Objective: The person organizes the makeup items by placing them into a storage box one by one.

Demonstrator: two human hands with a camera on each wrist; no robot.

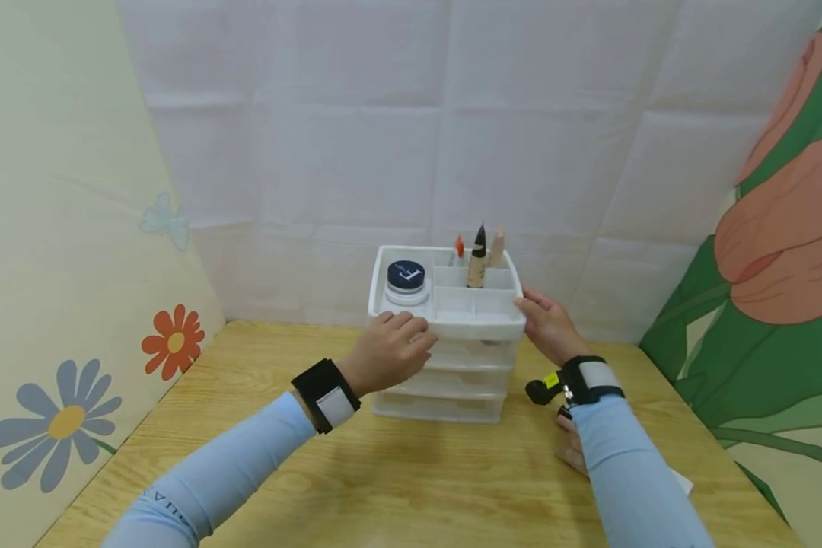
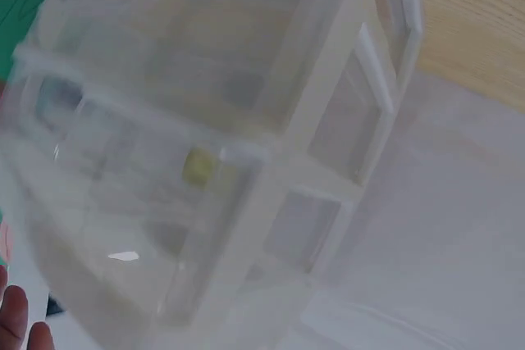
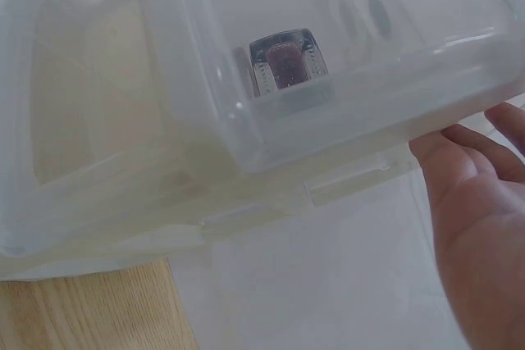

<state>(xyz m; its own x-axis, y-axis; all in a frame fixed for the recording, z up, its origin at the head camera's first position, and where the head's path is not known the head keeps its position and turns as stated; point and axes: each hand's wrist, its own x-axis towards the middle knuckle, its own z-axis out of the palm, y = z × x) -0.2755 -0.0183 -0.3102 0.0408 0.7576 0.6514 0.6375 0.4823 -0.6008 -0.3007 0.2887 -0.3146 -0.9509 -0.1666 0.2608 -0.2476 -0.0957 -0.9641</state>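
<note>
A white plastic drawer organizer point(image 1: 445, 331) stands on the table, its translucent drawers stacked under a divided top tray. My left hand point(image 1: 397, 346) is at the front left of the tray, fingers curled at its rim; its fingertips point(image 2: 12, 317) show at the left wrist view's lower left corner. At the tray's right side my right hand point(image 1: 551, 327) holds the rim, thumb uppermost. A dark-lidded jar point(image 1: 406, 281) sits in the tray's left compartment. A beige tube with a black pointed cap point(image 1: 477, 262) stands in a right compartment. Through the plastic shows a small clear container with dark red contents point(image 3: 287, 61).
Behind the organizer hangs a white cloth point(image 1: 349, 152). Floral panels point(image 1: 788, 228) flank the wooden table point(image 1: 301, 487). Part of another hand point(image 1: 571, 449) shows under my right forearm, near a white object point(image 1: 681, 481). An orange-tipped item point(image 1: 460, 246) stands at the tray's back.
</note>
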